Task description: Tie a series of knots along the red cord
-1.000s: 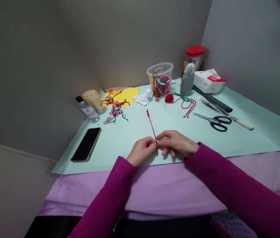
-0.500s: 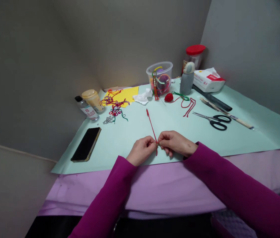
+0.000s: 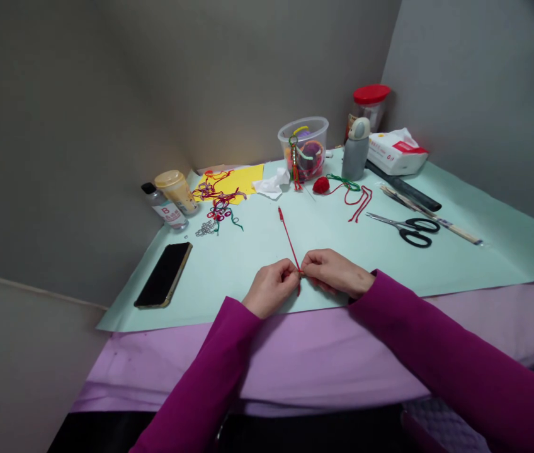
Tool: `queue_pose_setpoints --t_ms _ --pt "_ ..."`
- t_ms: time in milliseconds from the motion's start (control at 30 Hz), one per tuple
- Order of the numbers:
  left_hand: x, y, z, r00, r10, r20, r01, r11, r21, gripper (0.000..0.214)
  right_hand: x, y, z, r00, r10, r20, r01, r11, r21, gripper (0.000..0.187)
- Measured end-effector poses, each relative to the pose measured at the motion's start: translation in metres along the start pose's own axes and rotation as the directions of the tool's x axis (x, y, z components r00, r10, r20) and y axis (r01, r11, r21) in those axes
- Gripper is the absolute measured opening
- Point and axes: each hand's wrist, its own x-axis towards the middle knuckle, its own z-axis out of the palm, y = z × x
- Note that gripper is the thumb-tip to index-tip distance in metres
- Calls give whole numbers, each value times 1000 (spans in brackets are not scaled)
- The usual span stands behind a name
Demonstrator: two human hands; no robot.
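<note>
A thin red yarn cord (image 3: 290, 240) runs from the middle of the mat down between my two hands. Its far end has a small thicker knot or loop, and a short tail shows below my fingers. My left hand (image 3: 271, 286) is closed, thumb and forefinger pinching the near part of the cord. Facing it, my right hand (image 3: 335, 272) pinches the same spot, its fingertips nearly touching the left ones. A tiny yellowish bit shows between the fingertips, too small to name.
Black-handled scissors (image 3: 411, 229) and wooden sticks (image 3: 456, 231) lie right. A phone (image 3: 164, 275), bottle (image 3: 169, 211) and metal rings (image 3: 206, 228) are left. Behind are a red yarn ball (image 3: 321, 185), a plastic tub (image 3: 303, 132), a grey bottle (image 3: 356, 157) and tissues (image 3: 397, 154).
The lower fingers of my right hand have curled in a little. Both hands keep pinching the cord at nearly the same place, and the view has shifted very slightly.
</note>
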Motion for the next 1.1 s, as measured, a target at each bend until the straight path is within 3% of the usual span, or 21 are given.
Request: queue_pose_setpoints --t_ms 133,333,567,767,900,1100 --pt "0 2 0 1000 19 -4 -19 1000 18 17 3 1 0 992 -98 -79 82 979 -184 14" --pt "-1 4 -2 999 39 -14 -39 999 -25 18 6 0 1 970 -224 -94 175 912 -370 17" --pt "-2 9 -4 983 -2 -182 10 999 45 19 4 -4 1 978 -191 -87 156 940 -304 18" --pt "-5 10 3 984 172 -52 -168 983 78 22 1 -6 -1 997 -57 -50 52 994 -96 17" --pt "-6 8 7 977 213 13 -212 969 125 22 4 -1 -2 1000 -30 -6 30 1000 5 13" --pt "-6 11 3 967 241 85 -245 968 46 26 7 2 -3 1000 -27 3 27 999 -38 6"
